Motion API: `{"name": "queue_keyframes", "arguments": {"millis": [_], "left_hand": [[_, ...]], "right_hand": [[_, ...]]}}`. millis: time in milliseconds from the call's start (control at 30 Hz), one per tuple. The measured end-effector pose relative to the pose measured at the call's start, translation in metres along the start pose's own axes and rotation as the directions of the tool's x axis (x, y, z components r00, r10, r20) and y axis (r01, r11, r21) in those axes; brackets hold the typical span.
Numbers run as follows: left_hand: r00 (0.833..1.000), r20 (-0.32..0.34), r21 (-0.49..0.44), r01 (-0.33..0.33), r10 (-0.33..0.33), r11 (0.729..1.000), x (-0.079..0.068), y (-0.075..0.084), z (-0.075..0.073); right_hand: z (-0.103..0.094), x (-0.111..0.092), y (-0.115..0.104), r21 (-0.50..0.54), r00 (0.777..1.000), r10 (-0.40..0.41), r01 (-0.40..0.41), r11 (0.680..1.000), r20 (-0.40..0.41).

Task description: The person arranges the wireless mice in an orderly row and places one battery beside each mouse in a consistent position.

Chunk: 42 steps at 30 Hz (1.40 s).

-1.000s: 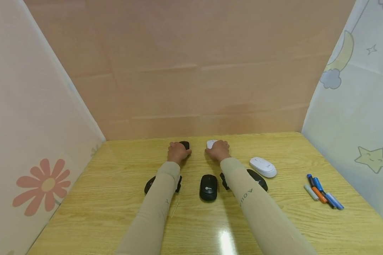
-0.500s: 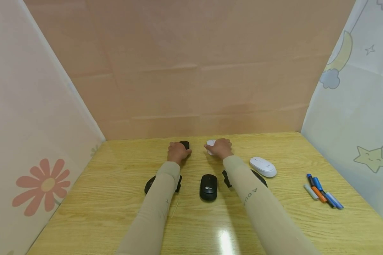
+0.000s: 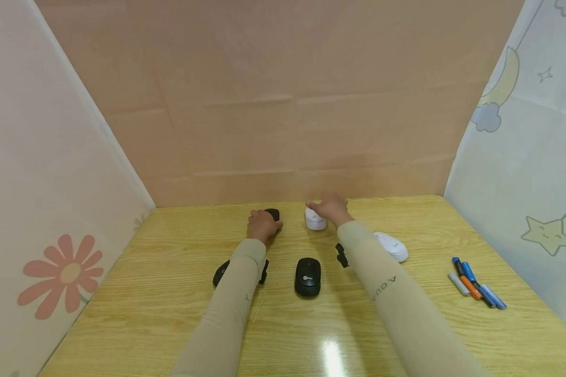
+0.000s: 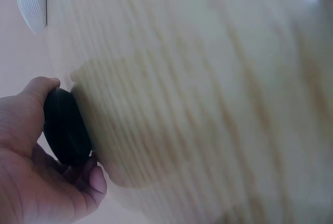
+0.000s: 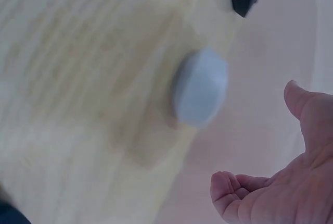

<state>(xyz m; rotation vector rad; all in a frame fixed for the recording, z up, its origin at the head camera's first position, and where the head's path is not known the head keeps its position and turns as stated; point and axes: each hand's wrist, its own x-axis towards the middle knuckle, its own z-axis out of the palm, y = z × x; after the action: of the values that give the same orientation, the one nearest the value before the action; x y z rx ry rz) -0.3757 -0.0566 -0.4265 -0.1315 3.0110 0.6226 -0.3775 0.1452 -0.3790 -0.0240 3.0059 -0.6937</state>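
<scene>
At the far edge of the wooden table my left hand grips a black computer mouse. In the left wrist view, thumb and fingers hold the sides of that black mouse, its underside at the tabletop. My right hand is raised just behind and right of a white computer mouse, thumb spread from the fingers. The right wrist view shows the white mouse standing on the table, apart from the right hand, which holds nothing.
Nearer the middle lies another black mouse. A further black mouse is partly covered by the left sleeve. A second white mouse sits beside the right sleeve. Several pens lie at the right. A beige panel rises behind the table.
My right hand has let go of the white mouse and moved up and to the right, showing more of it. The right forearm now covers a black mouse. My left hand stays put.
</scene>
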Motion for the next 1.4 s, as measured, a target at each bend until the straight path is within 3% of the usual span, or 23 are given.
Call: {"name": "queue_keyframes", "arguments": {"millis": [367, 767, 1100, 1400], "left_hand": [[1.0, -0.008, 0.045, -0.012, 0.013, 0.999, 0.001, -0.001, -0.002], [1.0, -0.009, 0.062, -0.018, 0.019, 0.998, 0.0, -0.001, -0.002], [1.0, -0.002, 0.024, -0.008, 0.008, 1.0, -0.001, -0.001, -0.002], [1.0, 0.003, 0.009, -0.001, 0.001, 1.0, -0.001, 0.0, -0.001]], "right_hand": [[-0.038, -0.002, -0.006, -0.005, 0.999, -0.036, 0.036, 0.999, -0.02], [-0.073, -0.019, -0.007, -0.044, 0.994, -0.112, 0.112, 0.993, -0.011], [-0.09, -0.036, 0.015, -0.092, 0.971, -0.223, 0.215, 0.972, -0.09], [-0.104, -0.056, 0.044, -0.083, 0.982, -0.167, 0.16, 0.984, -0.085]]}}
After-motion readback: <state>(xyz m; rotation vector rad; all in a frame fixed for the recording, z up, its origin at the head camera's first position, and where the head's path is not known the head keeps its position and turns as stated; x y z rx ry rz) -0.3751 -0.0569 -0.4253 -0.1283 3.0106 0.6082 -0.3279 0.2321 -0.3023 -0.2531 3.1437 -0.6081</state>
